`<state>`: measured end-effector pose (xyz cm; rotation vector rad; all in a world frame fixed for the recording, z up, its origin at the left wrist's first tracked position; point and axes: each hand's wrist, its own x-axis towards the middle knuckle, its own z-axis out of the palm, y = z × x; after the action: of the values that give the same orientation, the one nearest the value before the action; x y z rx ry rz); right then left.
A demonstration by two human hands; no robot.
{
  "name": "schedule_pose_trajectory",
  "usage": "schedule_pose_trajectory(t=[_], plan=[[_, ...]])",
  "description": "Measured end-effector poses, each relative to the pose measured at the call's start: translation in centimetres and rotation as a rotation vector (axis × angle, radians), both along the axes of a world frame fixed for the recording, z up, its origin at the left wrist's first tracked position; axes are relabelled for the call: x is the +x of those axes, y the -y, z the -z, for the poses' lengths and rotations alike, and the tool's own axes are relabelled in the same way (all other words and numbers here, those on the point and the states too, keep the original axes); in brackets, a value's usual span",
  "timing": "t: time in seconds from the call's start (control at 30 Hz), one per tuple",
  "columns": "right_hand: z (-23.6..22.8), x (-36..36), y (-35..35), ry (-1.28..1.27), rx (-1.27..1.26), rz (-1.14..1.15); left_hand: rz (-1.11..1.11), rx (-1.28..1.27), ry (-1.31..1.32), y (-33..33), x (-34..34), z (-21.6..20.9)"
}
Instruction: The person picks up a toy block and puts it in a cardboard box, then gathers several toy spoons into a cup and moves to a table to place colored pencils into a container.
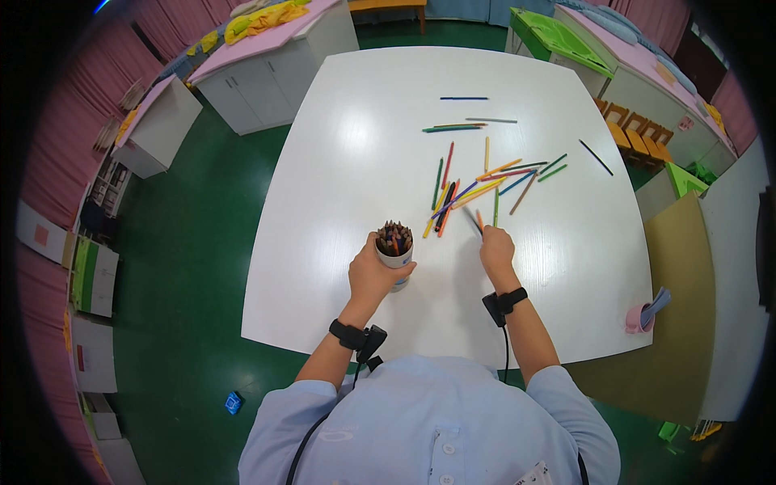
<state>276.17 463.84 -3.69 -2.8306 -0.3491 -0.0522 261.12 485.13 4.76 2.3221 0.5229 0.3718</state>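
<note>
My left hand [368, 273] is wrapped round a white cylindrical cup [395, 260], which is packed with upright coloured pencils [394, 238], mostly brownish at their ends. To the right, my right hand [498, 250] is closed on coloured pencils; a grey one [472, 220] and an orange one [479, 218] stick out past the fingers. Just beyond both hands lies a loose heap of coloured pencils, among them a purple pencil [454, 200], a yellow pencil [481, 189], a green pencil [496, 208] and a brown pencil [524, 194].
The white table [323, 202] carries more scattered pencils: a blue pencil [465, 99] at the far side and a black pencil [596, 158] at the right. A pink mug [638, 318] stands at its right edge. White cabinets [255, 89] and small chairs [638, 136] are farther off.
</note>
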Motion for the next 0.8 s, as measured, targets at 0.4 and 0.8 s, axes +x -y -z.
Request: schedule_pose_trajectory(t=[0.4, 0.8], plan=[[-7.4, -1.5, -0.5, -0.269, 0.980, -0.327, 0.009, 0.080, -0.025, 1.2, 0.0, -1.3], [-11.4, -7.1, -5.3, -0.247, 1.055, -0.710, 0.061, 0.109, 0.083, 1.6, -0.1, -0.5]])
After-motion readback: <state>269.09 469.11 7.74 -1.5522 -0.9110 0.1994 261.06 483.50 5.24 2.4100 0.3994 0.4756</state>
